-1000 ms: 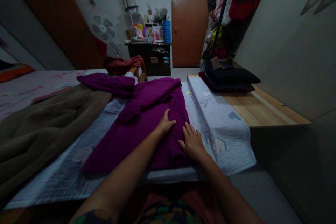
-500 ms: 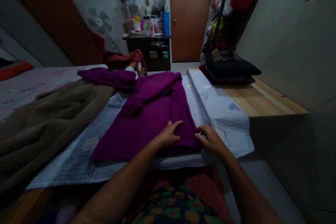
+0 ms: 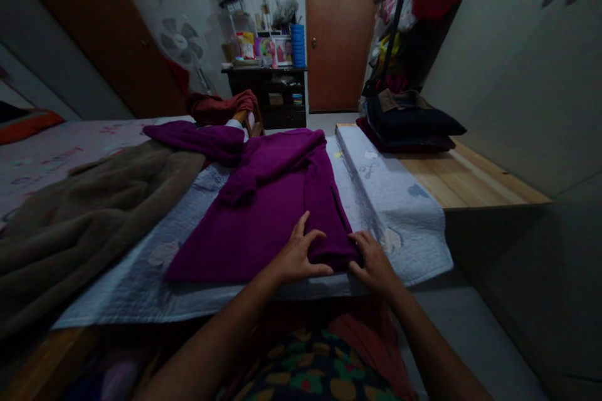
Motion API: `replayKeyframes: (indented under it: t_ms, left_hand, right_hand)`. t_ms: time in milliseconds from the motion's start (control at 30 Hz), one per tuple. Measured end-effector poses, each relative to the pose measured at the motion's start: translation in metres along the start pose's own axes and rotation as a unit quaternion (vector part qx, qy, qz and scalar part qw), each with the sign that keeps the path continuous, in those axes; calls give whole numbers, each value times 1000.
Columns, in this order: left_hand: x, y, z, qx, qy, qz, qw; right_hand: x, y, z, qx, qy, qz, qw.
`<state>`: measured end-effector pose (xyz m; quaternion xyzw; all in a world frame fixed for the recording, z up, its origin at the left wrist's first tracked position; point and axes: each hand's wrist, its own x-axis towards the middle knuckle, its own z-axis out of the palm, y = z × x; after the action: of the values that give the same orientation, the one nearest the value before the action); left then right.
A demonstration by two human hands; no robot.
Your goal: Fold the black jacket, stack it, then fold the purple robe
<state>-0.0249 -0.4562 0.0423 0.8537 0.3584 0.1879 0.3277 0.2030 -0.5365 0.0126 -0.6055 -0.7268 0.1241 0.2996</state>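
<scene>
A purple garment (image 3: 277,207) lies spread on a pale quilted cover (image 3: 126,294), one sleeve laid across its upper part and a dark zip line near its right edge. On its lower edge rests my left hand (image 3: 301,254), thumb and fingers spread apart. My right hand (image 3: 371,263) is at the garment's lower right corner, its thumb and fingers curled round the edge of the purple cloth. Left of it lie a brown fleecy cloth (image 3: 103,213) and a purple bundle (image 3: 202,141).
Folded dark clothes (image 3: 409,122) are stacked on a wooden board (image 3: 461,182) at the right. A reddish cloth (image 3: 221,106) hangs over a wooden post. Farther back stand a fan (image 3: 181,41), a dark shelf (image 3: 244,94) and a door (image 3: 338,31).
My left hand has moved down to the garment's lower edge and spread its thumb. My right hand has shifted slightly down and closed on the corner. The lower hem looks slightly lifted.
</scene>
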Motion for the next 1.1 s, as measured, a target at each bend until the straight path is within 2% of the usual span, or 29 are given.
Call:
replayKeyframes:
  t_ms: [133,267,467,533,633,733,833,900,967,1100]
  left_hand:
    - [0,0,-1,88,57,52,993]
    - [1,2,1,107,41,96,989]
    - [-7,7,-3,166,97,140,971]
    - [-8,5,-2,192,70,136,969]
    - [-9,-2,0,188,-14,100,977]
    - [-8,-7,-7,107,-71,76,989]
    - [-3,-6,-21,14,-123,72,990]
    - [3,-4,-27,-27,-140,51,988]
    - [12,-1,-28,-38,-105,24,994]
    - [34,-2,-14,26,81,-15,996]
  right_hand:
    - [-2,0,6,-44,33,23,998]
    - [-7,0,9,-81,34,55,995]
    - [-7,-8,12,-90,19,44,995]
    - [-5,-11,13,-93,13,47,994]
    - [-4,-11,12,-79,5,52,996]
    - [-4,-9,3,-40,-24,49,998]
    - [0,-10,-16,1,-73,28,997]
    - [8,-13,-28,9,-79,15,997]
    - [20,-16,-34,-4,-45,11,999]
    - [52,-19,-19,-53,42,19,998]
